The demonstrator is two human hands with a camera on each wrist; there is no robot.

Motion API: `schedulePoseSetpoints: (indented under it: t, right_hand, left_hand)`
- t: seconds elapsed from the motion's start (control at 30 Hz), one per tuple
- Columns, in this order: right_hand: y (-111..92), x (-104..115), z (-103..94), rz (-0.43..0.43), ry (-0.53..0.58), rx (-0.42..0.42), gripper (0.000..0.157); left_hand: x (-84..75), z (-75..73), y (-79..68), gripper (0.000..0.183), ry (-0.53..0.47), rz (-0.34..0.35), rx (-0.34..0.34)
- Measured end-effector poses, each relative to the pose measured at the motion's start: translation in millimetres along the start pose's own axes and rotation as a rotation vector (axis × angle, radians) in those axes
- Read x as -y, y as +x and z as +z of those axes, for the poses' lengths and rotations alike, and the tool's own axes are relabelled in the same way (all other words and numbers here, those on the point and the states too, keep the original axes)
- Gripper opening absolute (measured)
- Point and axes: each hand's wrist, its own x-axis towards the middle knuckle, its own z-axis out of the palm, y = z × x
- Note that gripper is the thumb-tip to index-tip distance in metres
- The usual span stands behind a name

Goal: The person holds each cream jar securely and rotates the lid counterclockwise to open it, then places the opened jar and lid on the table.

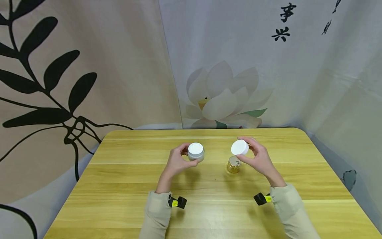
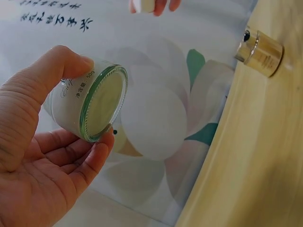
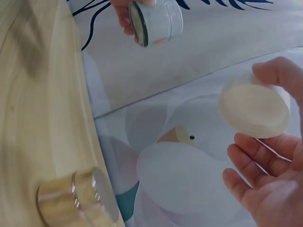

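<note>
A glass cream jar [image 1: 196, 153] with a white top surface is gripped between the thumb and fingers of my left hand [image 1: 178, 161], raised above the table. Its thick greenish glass base and printed label show in the left wrist view, where the jar [image 2: 85, 101] is tilted. My right hand [image 1: 259, 157] pinches a round white lid [image 1: 239, 147] by its edge, apart from the jar and to its right. The lid's broad round face [image 3: 255, 111] shows in the right wrist view. Just below the lid in the head view stands a small gold jar [image 1: 233, 165] with a dark mark on top.
The wooden table [image 1: 209, 212] has rounded far corners. Behind it hangs a pale curtain [image 1: 131, 66] printed with dark leaves, a lotus and black characters. Both sleeves carry small black wrist cameras [image 1: 181, 202] with yellow labels.
</note>
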Motion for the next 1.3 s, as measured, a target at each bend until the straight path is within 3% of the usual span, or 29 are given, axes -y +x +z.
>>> schedulePoseSetpoints:
  t: [0.1, 0.37, 0.8, 0.87, 1.0, 1.1, 1.3]
  right_hand:
    - [-3, 8, -3.8, 0.016, -0.046, -0.010, 0.053]
    - [-12, 5, -12.8, 0.059, -0.065, -0.031, 0.049]
    - [-26, -7, -26.1, 0.046, -0.190, -0.004, 0.050]
    - [-28, -8, -27.3, 0.048, -0.210, -0.005, 0.050]
    - [-32, -10, -29.1, 0.027, -0.257, -0.006, 0.051]
    - [-35, -24, -31.4, 0.021, -0.283, -0.002, 0.052]
    - [-44, -54, -37.9, 0.090, -0.324, 0.036, 0.051]
  left_hand:
    - [-3.9, -3.2, -2.2, 0.050, 0.010, 0.021, -0.006]
    - [30.5, -0.4, 1.1, 0.053, 0.001, 0.015, -0.014]
    - [32.8, -2.1, 0.9, 0.053, -0.022, 0.004, -0.007]
    - [31.4, -2.1, 1.0, 0.053, -0.021, -0.003, -0.006]
    - [8.6, -6.7, -2.8, 0.051, -0.010, -0.017, 0.008]
    - [-7.9, -10.3, -5.6, 0.050, -0.009, -0.024, 0.017]
    - [-8.8, -11.2, -6.1, 0.050, -0.011, -0.034, 0.013]
